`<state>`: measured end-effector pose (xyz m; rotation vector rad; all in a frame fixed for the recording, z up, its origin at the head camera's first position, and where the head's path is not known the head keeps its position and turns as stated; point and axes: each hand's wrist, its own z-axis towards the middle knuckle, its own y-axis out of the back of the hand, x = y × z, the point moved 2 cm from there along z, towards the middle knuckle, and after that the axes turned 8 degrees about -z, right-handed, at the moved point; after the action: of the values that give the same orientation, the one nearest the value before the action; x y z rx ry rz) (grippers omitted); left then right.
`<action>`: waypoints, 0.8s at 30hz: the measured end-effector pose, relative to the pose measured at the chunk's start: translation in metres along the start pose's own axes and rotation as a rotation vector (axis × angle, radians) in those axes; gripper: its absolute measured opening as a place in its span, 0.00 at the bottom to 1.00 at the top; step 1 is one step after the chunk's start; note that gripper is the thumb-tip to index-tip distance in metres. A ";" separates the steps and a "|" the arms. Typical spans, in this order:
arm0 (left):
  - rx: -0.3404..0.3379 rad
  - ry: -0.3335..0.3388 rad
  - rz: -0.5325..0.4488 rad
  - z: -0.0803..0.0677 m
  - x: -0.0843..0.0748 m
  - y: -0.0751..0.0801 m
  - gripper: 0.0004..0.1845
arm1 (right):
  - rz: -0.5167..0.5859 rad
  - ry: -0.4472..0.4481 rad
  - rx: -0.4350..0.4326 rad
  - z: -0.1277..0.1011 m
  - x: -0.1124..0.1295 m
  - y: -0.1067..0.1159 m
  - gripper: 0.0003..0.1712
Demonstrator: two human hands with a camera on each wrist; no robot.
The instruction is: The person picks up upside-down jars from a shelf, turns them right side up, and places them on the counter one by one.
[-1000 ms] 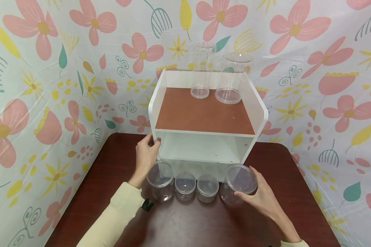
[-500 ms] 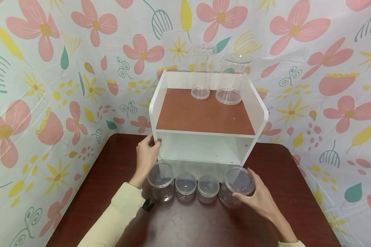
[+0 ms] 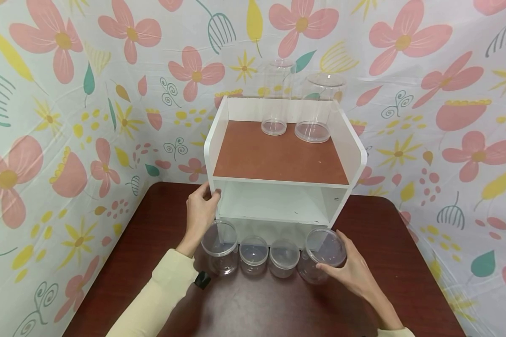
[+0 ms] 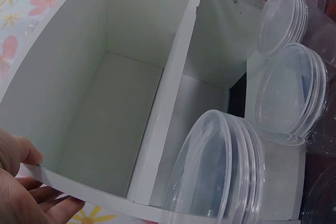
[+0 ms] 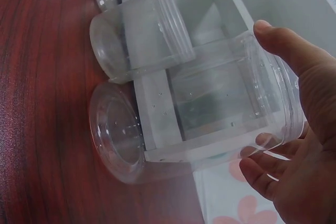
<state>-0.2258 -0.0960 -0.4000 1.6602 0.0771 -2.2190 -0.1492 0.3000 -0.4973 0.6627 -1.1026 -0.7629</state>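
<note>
My left hand (image 3: pixel 200 213) grips the left side panel of a white two-tier shelf (image 3: pixel 360 161), thumb on the inside and fingers outside, as the left wrist view shows. At the right end of a row of clear plastic jars, my right hand (image 3: pixel 354 267) holds a wide lidded jar (image 3: pixel 328 248) round its top. In the right wrist view, that jar (image 5: pixel 210 103) stands upright on the table, the thumb on one side of its lid and fingers on the other. Another large jar (image 3: pixel 219 238) stands by my left wrist. Two smaller jars, one (image 3: pixel 254 252) beside the other (image 3: pixel 284 256), stand between the large ones.
Two tall clear cylinders, one narrow (image 3: pixel 274 100) and one wider (image 3: pixel 314 110), stand on the shelf's brown top (image 3: pixel 274 154). The dark red table (image 3: pixel 261 309) meets a flower-patterned cloth backdrop (image 3: pixel 253 47) behind and at both sides.
My right hand and the large jar in it have shifted slightly left, closer to the small jars. My left hand keeps its hold on the shelf panel.
</note>
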 end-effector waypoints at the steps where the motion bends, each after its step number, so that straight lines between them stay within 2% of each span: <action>1: 0.000 0.001 0.000 0.000 0.000 0.000 0.16 | 0.001 0.000 -0.001 0.000 -0.001 -0.001 0.64; 15: -0.001 -0.004 -0.002 0.000 0.000 0.001 0.16 | 0.016 -0.002 0.036 0.001 0.003 0.003 0.67; 24: 0.001 -0.003 -0.009 0.000 -0.001 0.001 0.16 | 0.007 -0.033 -0.020 0.002 0.011 0.018 0.54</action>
<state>-0.2254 -0.0967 -0.3989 1.6603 0.0823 -2.2282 -0.1446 0.3008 -0.4770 0.6312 -1.1253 -0.7805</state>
